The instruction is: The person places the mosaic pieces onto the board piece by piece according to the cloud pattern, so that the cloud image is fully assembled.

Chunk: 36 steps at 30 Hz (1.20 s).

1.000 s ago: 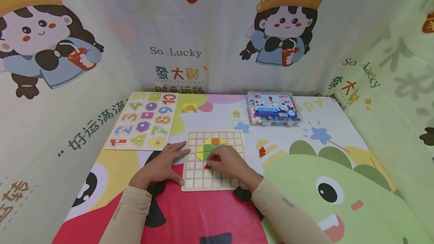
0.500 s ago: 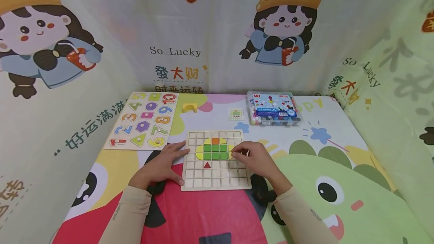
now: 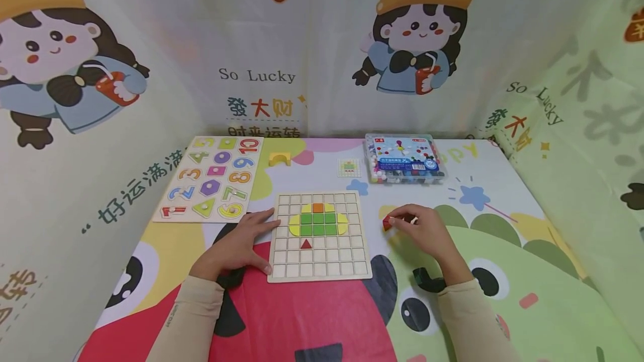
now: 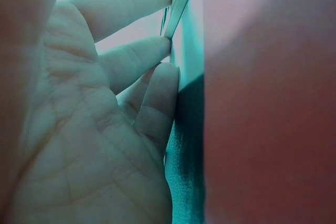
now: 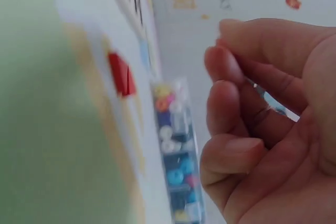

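Note:
A wooden grid board (image 3: 320,270) lies flat in the middle of the table. It bears green squares (image 3: 318,223), an orange square (image 3: 318,208), yellow rounded pieces (image 3: 342,224) at the sides and a red triangle (image 3: 306,244). My left hand (image 3: 240,245) rests along the board's left edge, fingers spread and touching it. To the right of the board, my right hand (image 3: 422,231) is beside small red triangles (image 3: 386,223). In the right wrist view, its fingers bend loosely, thumb near forefinger, and a gap separates them from the red triangles (image 5: 122,75). I see nothing held.
A number-and-shape puzzle board (image 3: 208,179) lies at the back left, near a yellow arch block (image 3: 279,159). A small pattern card (image 3: 349,168) lies behind the grid board. A clear box of coloured beads (image 3: 405,158) stands at the back right. Printed curtains close off the back.
My right hand has left the grid board and moved right to the loose red triangles, uncovering the green squares and the red triangle. My left hand has stayed at the board's edge.

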Available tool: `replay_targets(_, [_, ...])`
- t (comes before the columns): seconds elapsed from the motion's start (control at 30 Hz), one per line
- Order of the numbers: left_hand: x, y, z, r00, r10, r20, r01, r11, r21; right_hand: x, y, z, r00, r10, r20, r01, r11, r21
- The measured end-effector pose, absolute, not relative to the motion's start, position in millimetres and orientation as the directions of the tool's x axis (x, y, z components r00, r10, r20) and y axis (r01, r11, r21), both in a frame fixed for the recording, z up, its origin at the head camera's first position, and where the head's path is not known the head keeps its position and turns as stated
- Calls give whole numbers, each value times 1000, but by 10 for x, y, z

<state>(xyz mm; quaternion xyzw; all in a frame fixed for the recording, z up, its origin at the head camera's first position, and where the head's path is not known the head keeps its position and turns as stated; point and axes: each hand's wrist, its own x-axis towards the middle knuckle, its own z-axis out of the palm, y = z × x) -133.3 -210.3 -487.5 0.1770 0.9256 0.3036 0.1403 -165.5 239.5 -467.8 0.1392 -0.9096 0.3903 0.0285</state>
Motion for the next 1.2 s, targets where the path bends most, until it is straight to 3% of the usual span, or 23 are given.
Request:
replay_targets(0.5, [-1352, -2111, -4882, -897, 414, -157, 240, 751, 615, -1781, 2394, -4873, -959, -274, 77, -268, 775, -572])
replay_targets(0.93, [-1355, -2113, -4889, -894, 421, -150, 255, 756, 603, -1813, 2319, -4900, -965, -258, 38, -231, 776, -587])
replay_targets(1.2, [-1358, -2115, -4882, -892, 426, -148, 260, 754, 603, -1771, 2337, -4870, -940, -337, 52, -309, 774, -553])
